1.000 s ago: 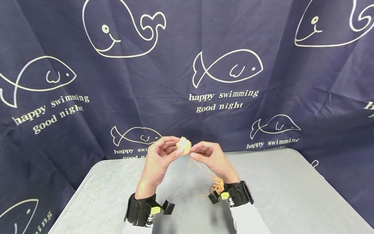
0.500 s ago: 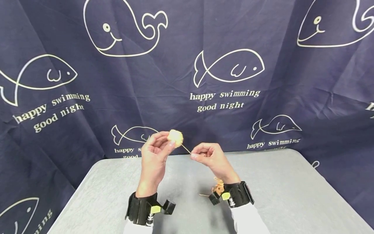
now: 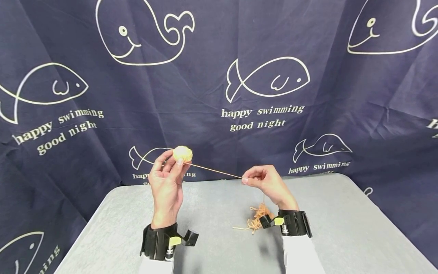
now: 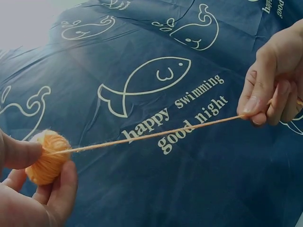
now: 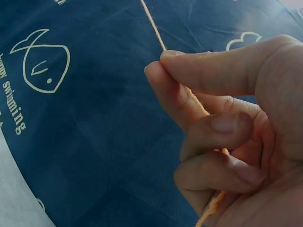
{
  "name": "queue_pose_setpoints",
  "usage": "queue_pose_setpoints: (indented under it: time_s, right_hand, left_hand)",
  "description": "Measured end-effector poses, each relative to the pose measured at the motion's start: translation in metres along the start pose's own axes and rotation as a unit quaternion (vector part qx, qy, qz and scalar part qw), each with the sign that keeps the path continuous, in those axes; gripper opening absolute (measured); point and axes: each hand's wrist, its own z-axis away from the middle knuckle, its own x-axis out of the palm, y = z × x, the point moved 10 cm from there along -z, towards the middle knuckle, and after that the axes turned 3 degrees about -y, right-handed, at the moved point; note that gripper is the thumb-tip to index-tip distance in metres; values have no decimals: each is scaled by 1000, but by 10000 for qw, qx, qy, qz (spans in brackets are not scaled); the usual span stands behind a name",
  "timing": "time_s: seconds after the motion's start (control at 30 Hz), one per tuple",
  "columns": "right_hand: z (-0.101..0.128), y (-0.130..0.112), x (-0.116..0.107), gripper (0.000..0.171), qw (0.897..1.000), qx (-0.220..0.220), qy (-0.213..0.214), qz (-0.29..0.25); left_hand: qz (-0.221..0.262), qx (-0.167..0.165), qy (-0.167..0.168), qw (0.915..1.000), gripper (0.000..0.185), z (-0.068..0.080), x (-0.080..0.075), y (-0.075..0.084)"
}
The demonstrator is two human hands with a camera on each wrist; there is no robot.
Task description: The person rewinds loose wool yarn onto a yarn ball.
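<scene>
Above the grey tabletop (image 3: pixel 328 228), in front of a dark blue curtain (image 3: pixel 308 57) printed with white whales, fish and the words "happy swimming good night", two hands are raised with a length of yarn drawn taut between them. The left hand (image 3: pixel 166 186) is lifted with its palm turned toward the person, and its thumb and fingers (image 4: pixel 19 153) are curled round a small ball of pale orange yarn (image 3: pixel 182 153), gripping it at the fingertips. From the ball a single strand (image 3: pixel 213 171) runs straight and slightly downward to the right hand (image 3: pixel 268 182), which is lower and well apart from the left. The right hand pinches the strand between thumb and forefinger; the right wrist view shows the yarn passing through that pinch and on down past the other curled fingers (image 5: pixel 222 127). Below the right hand, the yarn drops to a loose tangle of yarn (image 3: pixel 257 219) lying on the tabletop, just beside the black wrist strap (image 3: pixel 294 223) on the right arm. A matching black strap (image 3: pixel 161 241) sits on the left wrist, and white sleeves (image 3: pixel 301 257) show at the lower edge
</scene>
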Motion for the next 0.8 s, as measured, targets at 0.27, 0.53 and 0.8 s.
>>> queue_pose_setpoints:
  time_s: [0.27,0.53,0.8]
  right_hand:
    - [0,9,-13,13,9994,115,317,97]
    - [3,-6,-31,12,9908,-436,1271,156]
    - [9,-22,-41,10,9799,-869,1786,176]
  left_hand:
    - [435,-891,-561,9935,31,-1,7,-11]
    - [743,-2179,-2265,9464,37,16,37,-23]
    - [52,-2144,-2519,9437,32,20,41,-25]
